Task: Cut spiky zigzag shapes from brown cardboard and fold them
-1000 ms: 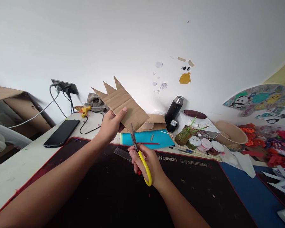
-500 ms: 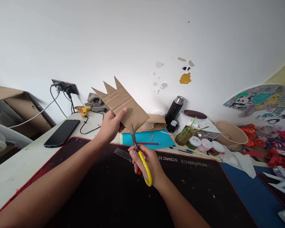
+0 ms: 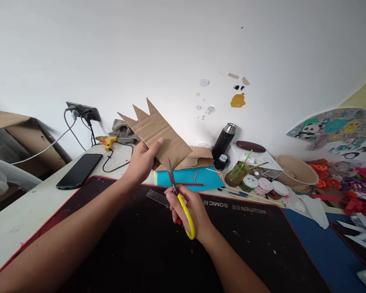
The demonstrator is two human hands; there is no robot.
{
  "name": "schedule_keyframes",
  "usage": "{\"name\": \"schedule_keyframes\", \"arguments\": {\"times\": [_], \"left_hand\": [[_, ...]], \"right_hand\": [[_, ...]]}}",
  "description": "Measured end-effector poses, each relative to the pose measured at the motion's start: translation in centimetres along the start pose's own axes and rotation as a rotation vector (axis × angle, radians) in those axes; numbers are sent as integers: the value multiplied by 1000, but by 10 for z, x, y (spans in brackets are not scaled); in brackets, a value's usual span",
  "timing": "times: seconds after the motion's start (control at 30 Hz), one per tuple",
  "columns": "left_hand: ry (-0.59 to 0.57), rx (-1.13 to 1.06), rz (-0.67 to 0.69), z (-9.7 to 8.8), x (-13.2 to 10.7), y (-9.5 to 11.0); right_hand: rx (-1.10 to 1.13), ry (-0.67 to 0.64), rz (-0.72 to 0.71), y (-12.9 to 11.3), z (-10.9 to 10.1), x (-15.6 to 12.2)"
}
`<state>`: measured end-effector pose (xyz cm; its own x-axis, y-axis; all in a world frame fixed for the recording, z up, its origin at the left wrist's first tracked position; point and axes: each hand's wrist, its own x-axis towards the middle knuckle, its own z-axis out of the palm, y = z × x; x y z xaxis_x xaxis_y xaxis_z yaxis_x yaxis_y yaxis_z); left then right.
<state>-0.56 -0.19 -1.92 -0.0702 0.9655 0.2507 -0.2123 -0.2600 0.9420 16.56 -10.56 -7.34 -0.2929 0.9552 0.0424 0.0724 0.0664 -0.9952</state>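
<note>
My left hand [image 3: 142, 161] grips a brown cardboard piece [image 3: 155, 131] with three pointed spikes along its far edge, held up above the desk. My right hand [image 3: 191, 210] is closed round the yellow handles of a pair of scissors [image 3: 178, 194]. The blades point up and their tips sit just below the cardboard's lower edge. Both hands hover over a black desk mat [image 3: 146, 240] with a red border.
A black phone [image 3: 79, 171] lies left of the mat, with a yellow glue gun [image 3: 109, 142] and cables behind it. A metal ruler [image 3: 157, 197], blue sheet [image 3: 186, 177], black flask [image 3: 223, 141], paint jars [image 3: 264, 186], a paper bowl [image 3: 296, 171] and red craft pieces [image 3: 354, 187] crowd the right.
</note>
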Motion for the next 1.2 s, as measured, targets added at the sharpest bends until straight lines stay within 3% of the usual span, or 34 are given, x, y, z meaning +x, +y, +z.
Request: {"name": "schedule_keyframes", "arguments": {"times": [0.73, 0.93, 1.2], "left_hand": [[32, 0, 21, 3, -2, 0], [31, -9, 18, 6, -4, 0], [64, -70, -17, -12, 10, 5]], "right_hand": [[-38, 21, -13, 1, 1, 0], [-142, 53, 17, -3, 0, 1], [-227, 80, -13, -7, -2, 0]]}}
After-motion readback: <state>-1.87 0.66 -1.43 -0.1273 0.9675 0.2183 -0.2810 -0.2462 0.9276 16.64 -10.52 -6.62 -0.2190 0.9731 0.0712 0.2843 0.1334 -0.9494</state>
